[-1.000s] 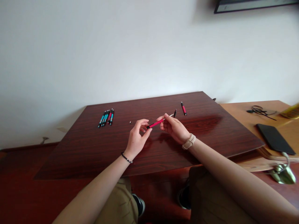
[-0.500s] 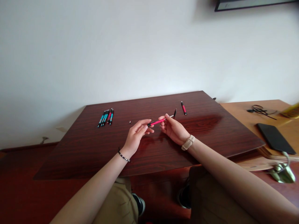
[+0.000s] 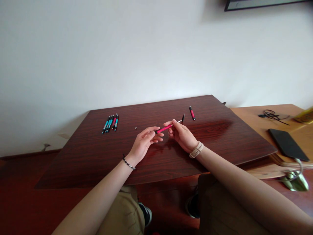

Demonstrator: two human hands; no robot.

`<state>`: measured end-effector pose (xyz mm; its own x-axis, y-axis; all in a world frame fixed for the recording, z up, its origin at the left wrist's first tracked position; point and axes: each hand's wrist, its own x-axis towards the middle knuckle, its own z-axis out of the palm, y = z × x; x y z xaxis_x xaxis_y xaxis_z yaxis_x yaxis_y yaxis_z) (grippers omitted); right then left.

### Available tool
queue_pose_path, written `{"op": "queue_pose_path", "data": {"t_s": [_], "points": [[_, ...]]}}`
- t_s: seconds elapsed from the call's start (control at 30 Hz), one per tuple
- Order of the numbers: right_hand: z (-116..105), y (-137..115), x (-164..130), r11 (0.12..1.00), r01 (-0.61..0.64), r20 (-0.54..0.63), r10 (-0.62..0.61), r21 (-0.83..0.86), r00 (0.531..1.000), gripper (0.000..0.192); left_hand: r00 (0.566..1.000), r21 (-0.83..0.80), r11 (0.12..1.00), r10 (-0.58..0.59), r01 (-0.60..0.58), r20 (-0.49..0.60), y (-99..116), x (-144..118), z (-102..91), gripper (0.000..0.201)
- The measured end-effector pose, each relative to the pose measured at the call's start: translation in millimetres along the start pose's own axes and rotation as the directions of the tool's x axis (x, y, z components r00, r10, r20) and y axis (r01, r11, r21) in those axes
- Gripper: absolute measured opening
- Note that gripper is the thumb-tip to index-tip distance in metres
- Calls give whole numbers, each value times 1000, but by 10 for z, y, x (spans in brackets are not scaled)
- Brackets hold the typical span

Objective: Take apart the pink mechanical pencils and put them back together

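Pinched between both hands above the dark wooden table (image 3: 97,156): a pink pen barrel (image 3: 163,129), lying nearly level, tilted up toward the right. Right hand (image 3: 182,135), with pale watch at the wrist, closed on the barrel's right half, thumb and forefinger pressed on it; thin white refill tip poking out past those fingers toward the far right. Left hand (image 3: 144,142), with dark bracelet, fingers curled loosely, fingertips meeting the barrel's black left end.

Farther left on the table, a bundle of teal and pink pens (image 3: 111,123) lying side by side, well apart from the hands. Beyond the right hand, a red pen part (image 3: 192,113) and, nearer, a small black cap piece (image 3: 183,117) just beside the refill tip. Between the bundle and the left hand, a tiny dark speck (image 3: 136,128), too small to identify.

Hard to tell whether the left fingers truly clamp the black end or merely touch it. Middle of the barrel partly hidden behind right fingers.

Compared with half a second ago: left fingers curled closer around the barrel's end; pen position almost unchanged.
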<state>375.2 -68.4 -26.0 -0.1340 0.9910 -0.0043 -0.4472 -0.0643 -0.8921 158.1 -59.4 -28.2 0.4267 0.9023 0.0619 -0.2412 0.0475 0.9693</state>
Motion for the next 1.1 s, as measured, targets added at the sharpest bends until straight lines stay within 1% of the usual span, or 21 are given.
{"op": "queue_pose_path", "data": {"t_s": [0.1,0.2,0.4,0.53,0.63,0.73,0.87,0.93,0.97,1.03,1.1], "points": [[21,-25,-29,999,3,59,-1,-38,998,51,998,81,997,3,3,-69,-14,12,1,38],[20,-27,-40,998,25,95,-20,-56,995,51,995,118,993,10,2,-98,-25,21,-8,40],[-13,-4,-27,990,59,71,-50,-130,996,55,997,127,992,-4,13,-72,-29,18,-20,43],[1,-15,-35,989,59,91,-46,-139,995,56,994,132,991,-1,15,-112,-33,29,-22,44],[23,-20,-46,986,78,99,-64,-147,993,55,991,147,989,27,-7,-135,-42,42,-27,41],[40,-20,-54,983,98,79,-86,-155,993,56,992,187,982,60,-38,-113,-47,43,-22,39],[50,-43,-65,973,97,105,-76,-210,992,60,999,293,956,37,-27,-28,-40,23,12,33],[51,-72,-76,945,146,135,-110,-292,985,62,999,349,936,53,-50,3,-38,15,35,31],[52,-91,-83,917,184,150,-139,-353,979,63,997,384,920,75,-75,16,-38,12,47,28],[54,-129,-103,829,261,176,-199,-495,964,63,991,476,869,127,-132,43,-43,6,73,24],[58,-165,-125,736,310,188,-247,-602,951,64,984,577,798,161,-176,77,-47,-5,101,22]]}}
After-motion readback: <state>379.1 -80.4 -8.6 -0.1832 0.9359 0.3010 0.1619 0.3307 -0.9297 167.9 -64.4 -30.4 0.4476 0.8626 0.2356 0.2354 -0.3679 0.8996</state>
